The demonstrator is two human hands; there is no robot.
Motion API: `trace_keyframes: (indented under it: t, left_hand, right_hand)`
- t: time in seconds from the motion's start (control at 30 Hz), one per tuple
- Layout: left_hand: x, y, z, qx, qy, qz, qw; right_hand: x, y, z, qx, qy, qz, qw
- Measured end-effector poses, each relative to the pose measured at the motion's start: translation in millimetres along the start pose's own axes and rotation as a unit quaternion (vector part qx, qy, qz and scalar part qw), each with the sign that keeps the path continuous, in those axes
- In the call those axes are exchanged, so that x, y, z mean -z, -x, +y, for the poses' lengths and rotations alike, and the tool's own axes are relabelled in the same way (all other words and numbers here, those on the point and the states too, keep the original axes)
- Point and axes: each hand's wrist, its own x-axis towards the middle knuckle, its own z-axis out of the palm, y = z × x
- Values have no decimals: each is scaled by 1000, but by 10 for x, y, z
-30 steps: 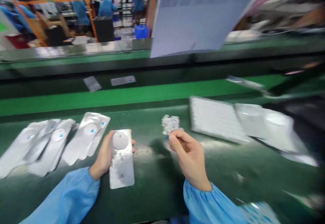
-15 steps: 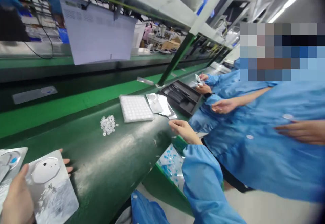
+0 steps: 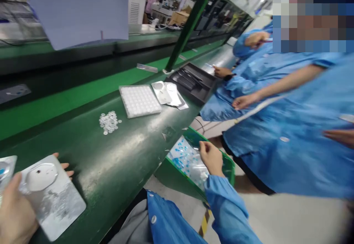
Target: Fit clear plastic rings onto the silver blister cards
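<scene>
At the lower left, my left hand (image 3: 17, 211) grips a flat silver plate (image 3: 65, 203) with rounded corners, a many-sided recess and small holes, the thumb on its near edge and fingertips showing beyond the far side. My right hand (image 3: 212, 159) hangs over a green bin (image 3: 173, 175), its thumb and fingers pinched together; whatever they may hold is too small to make out. Inside the bin lie clear film sheets (image 3: 184, 157) dotted with blue pieces. On the green bench, a pile of small white rings (image 3: 110, 121) lies between my left hand and a white gridded tray (image 3: 140, 100).
Several similar plates (image 3: 172, 93) lie beside the tray, with a black divided box (image 3: 195, 83) behind them. Another plate (image 3: 7, 170) is at the left edge. A green post (image 3: 188, 30) rises from the bench. Co-workers in blue smocks (image 3: 276, 133) stand at the right.
My right hand has moved from above the bench edge down over the bin. The view has shifted downward, showing more of the bin. My left hand still holds the plate.
</scene>
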Motion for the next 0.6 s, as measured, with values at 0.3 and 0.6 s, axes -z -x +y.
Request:
trace_keyframes:
  t: [0.3,0.6]
  left_hand:
    - [-394,419,-99,-163,23,12,986]
    - [-307,350,-202,-166,65,-41,983]
  right_hand:
    - [-741,436,-2120,415,-193,-198,867]
    - [-843,604,-2254,511,-134,-219,820]
